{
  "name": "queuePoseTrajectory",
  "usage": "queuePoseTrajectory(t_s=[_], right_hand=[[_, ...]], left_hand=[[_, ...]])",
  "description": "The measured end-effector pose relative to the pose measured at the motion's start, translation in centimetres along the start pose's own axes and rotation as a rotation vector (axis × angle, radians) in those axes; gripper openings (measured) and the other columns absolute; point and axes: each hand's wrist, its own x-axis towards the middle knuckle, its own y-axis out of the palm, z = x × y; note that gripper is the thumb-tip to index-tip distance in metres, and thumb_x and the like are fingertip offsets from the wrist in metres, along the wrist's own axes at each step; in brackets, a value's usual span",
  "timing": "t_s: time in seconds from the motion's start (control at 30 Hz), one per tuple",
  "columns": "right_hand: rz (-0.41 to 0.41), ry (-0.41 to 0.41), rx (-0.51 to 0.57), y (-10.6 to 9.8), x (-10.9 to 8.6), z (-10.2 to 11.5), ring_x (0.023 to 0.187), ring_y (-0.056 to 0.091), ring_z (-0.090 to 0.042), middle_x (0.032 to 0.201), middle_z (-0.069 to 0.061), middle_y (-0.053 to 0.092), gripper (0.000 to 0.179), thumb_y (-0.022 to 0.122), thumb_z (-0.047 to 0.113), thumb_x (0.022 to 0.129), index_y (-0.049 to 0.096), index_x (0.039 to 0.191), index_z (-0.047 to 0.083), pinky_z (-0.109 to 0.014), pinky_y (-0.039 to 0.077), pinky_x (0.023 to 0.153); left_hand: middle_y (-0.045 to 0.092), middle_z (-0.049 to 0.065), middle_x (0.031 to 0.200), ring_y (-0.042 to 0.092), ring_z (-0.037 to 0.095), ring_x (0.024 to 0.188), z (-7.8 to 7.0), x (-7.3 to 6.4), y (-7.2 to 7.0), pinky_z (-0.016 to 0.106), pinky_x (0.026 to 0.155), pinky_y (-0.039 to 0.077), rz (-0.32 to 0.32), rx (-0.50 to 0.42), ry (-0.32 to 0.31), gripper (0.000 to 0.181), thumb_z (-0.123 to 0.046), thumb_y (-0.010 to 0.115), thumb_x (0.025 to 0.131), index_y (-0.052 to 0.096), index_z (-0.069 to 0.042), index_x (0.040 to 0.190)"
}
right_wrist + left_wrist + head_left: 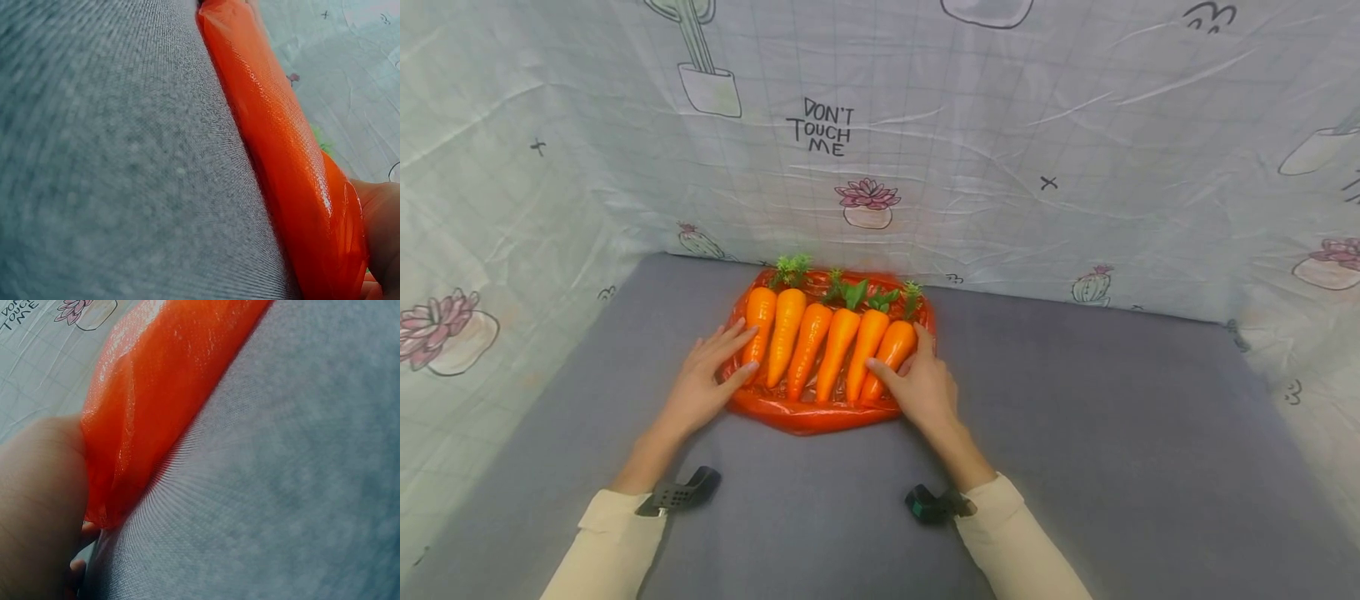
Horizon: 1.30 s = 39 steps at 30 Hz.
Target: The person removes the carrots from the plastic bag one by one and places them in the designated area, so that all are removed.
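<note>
Several orange carrots (811,350) lie side by side in a row on a shiny red plastic bag (801,421), their green leafy tops (793,270) toward the wall. The left hand (703,377) rests at the bag's left side, its fingers fairly straight and spread, with fingertips and thumb reaching over the rim to the leftmost carrot (760,312). On the other side, the right hand (927,387) has thumb and index finger on either side of the rightmost carrot (897,343). In both wrist views the bag's red wall (162,369) (275,125) stands against the hand; most fingers are hidden there.
The bag lies on a grey cloth-covered table (1090,442), near its back edge. White fabric (962,150) printed with potted plants and words hangs behind and at both sides. Dark wrist devices (681,492) sit on both wrists, just past the pale sleeves (613,542).
</note>
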Motion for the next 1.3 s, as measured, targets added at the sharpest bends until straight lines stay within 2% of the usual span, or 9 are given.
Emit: queuePoseTrajectory(t_s=[0.5,0.7,0.97,1.3], right_hand=[[0.013,0.011,-0.026,-0.17,0.15,0.27,0.051,0.051,-0.015,0.062,0.002,0.054,0.088,0.068,0.055,0.081,0.032,0.147,0.01,-0.031,0.039,0.048],[0.015,0.024,-0.025,-0.13,0.32,0.32,0.049,0.05,-0.016,0.06,0.001,0.054,0.089,0.067,0.057,0.08,0.032,0.147,0.01,-0.032,0.038,0.047],[-0.01,0.054,0.033,0.03,0.32,0.37,0.053,0.053,-0.014,0.063,0.002,0.057,0.082,0.069,0.049,0.081,0.035,0.145,0.011,-0.033,0.041,0.05],[-0.027,0.102,0.11,0.05,0.28,0.54,0.05,0.054,-0.015,0.067,0.001,0.059,0.079,0.07,0.04,0.08,0.035,0.146,0.014,-0.032,0.04,0.045]], left_hand=[[0.033,0.012,0.152,0.024,0.041,0.139,0.04,0.0,-0.22,0.055,0.113,0.006,0.008,0.0,0.002,0.055,-0.034,0.06,0.094,0.045,-0.019,0.144],[0.034,0.012,0.151,0.025,0.041,0.139,-0.12,0.06,-0.28,0.056,0.113,0.008,0.005,0.006,0.004,0.055,-0.035,0.06,0.094,0.046,-0.017,0.144],[0.034,0.014,0.151,0.025,0.042,0.138,-0.41,0.06,-0.28,0.057,0.112,0.008,0.008,0.01,0.007,0.054,-0.033,0.06,0.094,0.047,-0.015,0.143],[0.034,0.014,0.151,0.024,0.042,0.138,-0.34,0.09,-0.28,0.058,0.112,0.008,0.009,0.005,0.005,0.054,-0.032,0.061,0.094,0.047,-0.015,0.143]])
